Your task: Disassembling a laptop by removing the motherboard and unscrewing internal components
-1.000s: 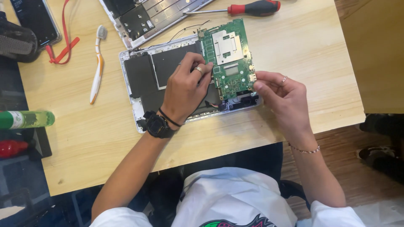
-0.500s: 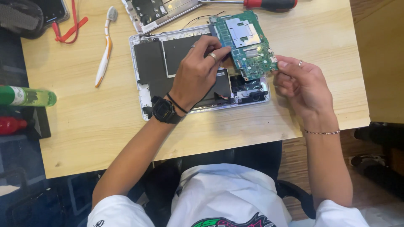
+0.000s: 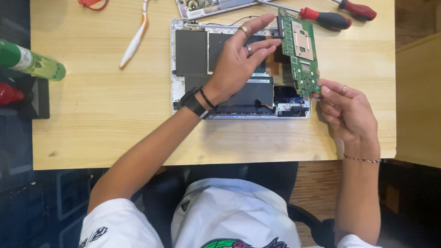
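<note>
Right hand (image 3: 349, 112) pinches green circuit board (image 3: 301, 50) bottom edge; left hand (image 3: 241, 59) open, fingertips touching board.

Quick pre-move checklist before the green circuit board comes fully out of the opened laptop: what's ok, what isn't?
1. Right hand grips the green circuit board by its near edge: ok.
2. Left hand fingers touch the board's left edge, palm over the open laptop chassis: ok.
3. Board tilted up from the chassis: ok.
4. Cables beneath the board detached: cannot tell.
5. Red-handled screwdriver lies right beside the board's far end: not ok.
</note>
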